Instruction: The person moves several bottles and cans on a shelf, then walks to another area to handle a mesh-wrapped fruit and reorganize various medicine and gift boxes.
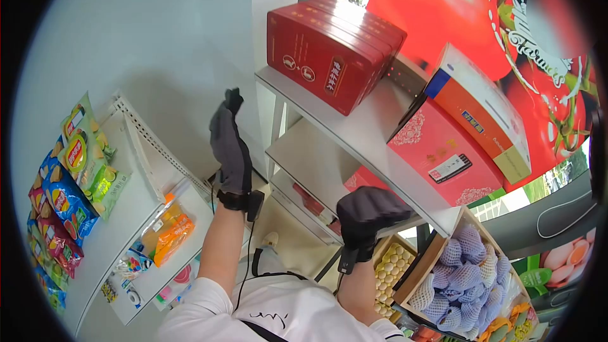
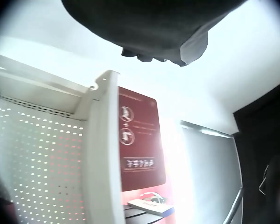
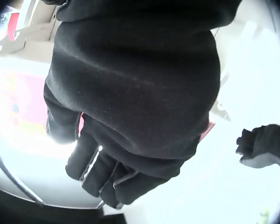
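Observation:
My left hand (image 1: 231, 145), in a dark grey glove, is raised in front of the wall, fingers extended and holding nothing. To its right stands a stack of glossy red boxes (image 1: 323, 54) on the top shelf (image 1: 373, 126). My right hand (image 1: 370, 212), gloved alike, is just in front of the shelf edge. The right wrist view shows its fingers (image 3: 98, 168) loosely bent with nothing in them. In the left wrist view, the left glove (image 2: 158, 28) hangs above one red box (image 2: 140, 140), apart from it.
Pink and orange gift boxes (image 1: 443, 152) stand farther right on the shelf. Below them is a wooden crate (image 1: 415, 272) of fruit in foam nets. At left, chip bags (image 1: 69, 196) line a white rack (image 1: 133, 171). Lower shelves (image 1: 310, 152) lie between my hands.

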A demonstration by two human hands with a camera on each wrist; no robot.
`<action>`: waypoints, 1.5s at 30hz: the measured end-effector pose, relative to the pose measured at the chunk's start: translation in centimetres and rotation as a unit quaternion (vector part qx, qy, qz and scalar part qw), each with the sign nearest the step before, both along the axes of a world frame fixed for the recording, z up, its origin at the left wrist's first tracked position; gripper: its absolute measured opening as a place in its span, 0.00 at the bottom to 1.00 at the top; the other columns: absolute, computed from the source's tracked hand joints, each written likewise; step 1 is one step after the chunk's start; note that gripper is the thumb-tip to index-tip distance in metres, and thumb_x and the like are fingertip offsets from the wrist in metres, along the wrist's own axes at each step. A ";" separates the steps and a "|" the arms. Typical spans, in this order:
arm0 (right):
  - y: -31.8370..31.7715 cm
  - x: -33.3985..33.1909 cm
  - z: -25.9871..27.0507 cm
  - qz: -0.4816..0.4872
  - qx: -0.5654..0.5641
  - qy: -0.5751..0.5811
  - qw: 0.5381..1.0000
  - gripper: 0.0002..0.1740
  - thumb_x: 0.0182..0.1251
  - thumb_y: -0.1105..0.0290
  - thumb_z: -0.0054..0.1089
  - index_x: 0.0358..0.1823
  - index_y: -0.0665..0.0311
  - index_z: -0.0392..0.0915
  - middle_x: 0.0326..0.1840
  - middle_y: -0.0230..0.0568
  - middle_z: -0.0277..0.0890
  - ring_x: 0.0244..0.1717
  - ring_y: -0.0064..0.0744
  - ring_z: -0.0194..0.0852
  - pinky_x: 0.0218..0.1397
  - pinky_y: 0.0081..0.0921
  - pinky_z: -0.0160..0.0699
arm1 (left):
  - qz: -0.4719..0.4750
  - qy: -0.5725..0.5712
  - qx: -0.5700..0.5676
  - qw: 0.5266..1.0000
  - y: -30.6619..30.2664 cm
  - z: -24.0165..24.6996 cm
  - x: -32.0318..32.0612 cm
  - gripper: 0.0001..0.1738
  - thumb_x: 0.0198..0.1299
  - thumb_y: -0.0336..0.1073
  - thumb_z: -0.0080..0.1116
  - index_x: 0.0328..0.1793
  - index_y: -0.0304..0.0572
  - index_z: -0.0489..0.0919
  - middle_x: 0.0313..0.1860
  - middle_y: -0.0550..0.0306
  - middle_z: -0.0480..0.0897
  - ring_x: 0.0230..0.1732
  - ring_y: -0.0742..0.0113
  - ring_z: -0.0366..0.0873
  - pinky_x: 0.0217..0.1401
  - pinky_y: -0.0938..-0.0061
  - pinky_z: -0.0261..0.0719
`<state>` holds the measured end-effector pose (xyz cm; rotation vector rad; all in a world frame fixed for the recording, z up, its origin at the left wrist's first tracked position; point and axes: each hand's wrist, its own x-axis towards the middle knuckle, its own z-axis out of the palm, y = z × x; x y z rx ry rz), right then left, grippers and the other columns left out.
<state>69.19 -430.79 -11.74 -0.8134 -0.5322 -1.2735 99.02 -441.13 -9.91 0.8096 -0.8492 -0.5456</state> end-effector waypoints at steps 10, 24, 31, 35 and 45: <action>-3.6 6.2 16.8 -0.566 0.143 0.226 0.780 0.36 0.94 0.52 0.69 0.93 0.64 0.78 0.93 0.49 0.79 0.90 0.34 0.77 0.88 0.29 0.77 | 0.042 -0.009 -0.067 0.997 -6.6 13.5 -0.1 0.31 0.97 0.44 0.52 0.94 0.31 0.77 0.88 0.46 0.86 0.86 0.55 0.84 0.93 0.60 0.75; -7.3 9.0 16.1 -0.642 0.201 0.402 0.621 0.30 0.93 0.67 0.69 0.91 0.61 0.83 0.49 0.20 0.85 0.37 0.10 0.65 0.39 0.19 0.66 | -0.181 0.018 0.126 0.975 -9.3 15.1 -2.1 0.38 0.89 0.56 0.67 0.89 0.32 0.81 0.79 0.45 0.88 0.78 0.59 0.85 0.85 0.64 0.80; -6.4 9.0 15.0 -0.638 0.214 0.341 0.657 0.33 0.92 0.68 0.71 0.93 0.64 0.78 0.60 0.22 0.88 0.44 0.10 0.73 0.46 0.16 0.73 | -0.135 0.030 0.095 0.986 -7.1 13.3 -2.2 0.36 0.92 0.56 0.65 0.90 0.34 0.79 0.80 0.50 0.86 0.78 0.62 0.83 0.86 0.65 0.78; -3.6 8.9 14.2 -0.619 0.212 0.371 0.659 0.36 0.90 0.72 0.70 0.95 0.70 0.75 0.68 0.30 0.90 0.52 0.12 0.79 0.57 0.15 0.79 | -0.099 0.065 0.020 0.993 -5.1 11.2 -1.9 0.31 0.95 0.52 0.62 0.89 0.36 0.79 0.81 0.52 0.86 0.79 0.63 0.82 0.87 0.64 0.76; 5.3 10.7 7.2 -0.639 -0.016 0.510 0.575 0.56 0.74 0.81 0.62 1.04 0.72 0.52 0.82 0.62 0.85 0.65 0.42 0.90 0.73 0.37 0.88 | -0.022 0.274 -0.140 0.951 3.9 5.4 -0.7 0.29 1.00 0.54 0.48 0.87 0.41 0.81 0.81 0.52 0.86 0.79 0.63 0.83 0.89 0.61 0.76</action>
